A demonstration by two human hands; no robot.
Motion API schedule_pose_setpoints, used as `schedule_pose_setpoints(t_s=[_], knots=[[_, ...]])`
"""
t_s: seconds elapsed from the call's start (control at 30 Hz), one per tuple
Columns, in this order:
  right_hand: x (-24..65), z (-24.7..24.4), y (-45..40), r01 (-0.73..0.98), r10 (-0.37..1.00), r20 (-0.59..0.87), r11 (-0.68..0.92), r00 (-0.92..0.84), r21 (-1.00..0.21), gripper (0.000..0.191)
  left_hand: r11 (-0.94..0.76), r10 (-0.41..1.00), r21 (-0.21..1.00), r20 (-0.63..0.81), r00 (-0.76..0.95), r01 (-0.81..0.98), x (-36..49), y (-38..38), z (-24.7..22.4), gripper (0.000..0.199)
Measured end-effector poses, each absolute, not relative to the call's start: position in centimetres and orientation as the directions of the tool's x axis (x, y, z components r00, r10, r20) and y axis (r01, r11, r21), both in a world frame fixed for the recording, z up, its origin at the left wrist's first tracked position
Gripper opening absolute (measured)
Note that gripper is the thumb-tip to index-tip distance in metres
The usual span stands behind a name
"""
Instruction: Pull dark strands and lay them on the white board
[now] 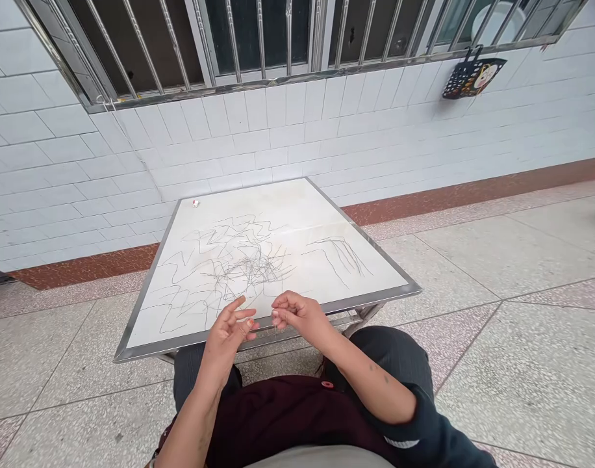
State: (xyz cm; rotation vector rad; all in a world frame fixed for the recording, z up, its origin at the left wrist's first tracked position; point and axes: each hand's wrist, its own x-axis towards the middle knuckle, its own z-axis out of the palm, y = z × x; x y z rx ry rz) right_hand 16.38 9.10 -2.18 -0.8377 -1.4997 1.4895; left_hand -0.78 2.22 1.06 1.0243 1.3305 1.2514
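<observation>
Both of my hands are over the near edge of a white-topped table [288,244] with a grey metal rim. My right hand [300,315] is closed in a pinch on what looks like a thin strand, with a short end hanging below the fingertips; most of it is too fine to make out. Beside it, my left hand [232,328] has its fingers apart, and I see nothing held there. Just beyond the hands lies a loose tangle of thin dark strands [249,268], some wavy. A smaller bundle of bent strands [343,250] rests on the table's right side.
A small white and red object [195,203] sits at the table's far left corner. Behind the table stands a white tiled wall [258,146] with a barred window [263,39]. A dark perforated basket [473,77] hangs from the bars at right. My knees are under the near edge.
</observation>
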Motion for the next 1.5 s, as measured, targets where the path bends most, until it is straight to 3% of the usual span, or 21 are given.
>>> schedule_pose_setpoints(t_s=[0.13, 0.27, 0.37, 0.47, 0.63, 0.77, 0.87, 1.03, 1.3, 1.5], knots=[[16.0, -2.0, 9.1, 0.006, 0.932, 0.084, 0.092, -0.352, -0.996, 0.016, 0.16, 0.986, 0.983, -0.164, -0.041, -0.089, 1.1, 1.6, -0.9, 0.06], [15.8, -1.9, 8.9, 0.136, 0.937, 0.079, 0.132, -0.34, -0.982, 0.01, 0.099, 0.987, 0.994, -0.105, -0.122, -0.054, 2.6, 1.9, -2.3, 0.051], [16.0, -1.7, 9.0, 0.189, 0.92, 0.13, 0.212, -0.369, -0.959, 0.01, 0.134, 0.979, 0.988, -0.143, -0.143, -0.075, 2.8, 2.1, -2.1, 0.044], [16.4, -1.4, 9.7, 0.146, 0.879, 0.162, 0.251, -0.449, -0.957, 0.013, 0.193, 0.974, 0.958, -0.214, -0.08, -0.211, 2.6, 2.0, -1.6, 0.041], [16.7, -1.7, 11.2, 0.042, 0.832, 0.059, 0.099, -0.552, -0.994, 0.019, 0.291, 0.95, 0.827, -0.31, 0.043, -0.481, 2.3, 2.0, -2.0, 0.04], [16.7, -2.1, 12.7, 0.011, 0.817, 0.015, 0.026, -0.576, -1.0, 0.022, 0.344, 0.926, 0.735, -0.367, 0.084, -0.585, 2.1, 2.8, -2.5, 0.04], [16.9, -2.2, 15.0, 0.06, 0.865, 0.0, 0.034, -0.501, -0.998, 0.02, 0.306, 0.94, 0.793, -0.339, 0.037, -0.527, 2.2, 3.5, -2.1, 0.045], [17.1, -2.7, 20.6, 0.201, 0.937, -0.023, 0.051, -0.349, -0.978, 0.008, 0.215, 0.968, 0.935, -0.242, -0.062, -0.283, 2.5, 3.8, -2.2, 0.044], [16.7, -5.6, 25.0, 0.388, 0.945, -0.083, 0.05, -0.317, -0.92, 0.006, 0.38, 0.904, 0.919, -0.346, 0.251, -0.104, 3.9, 3.0, -6.6, 0.036], [17.0, -4.9, 25.5, 0.446, 0.951, -0.059, 0.088, -0.304, -0.891, 0.011, 0.448, 0.842, 0.893, -0.406, 0.356, -0.042, 5.0, 3.9, -8.5, 0.037]])
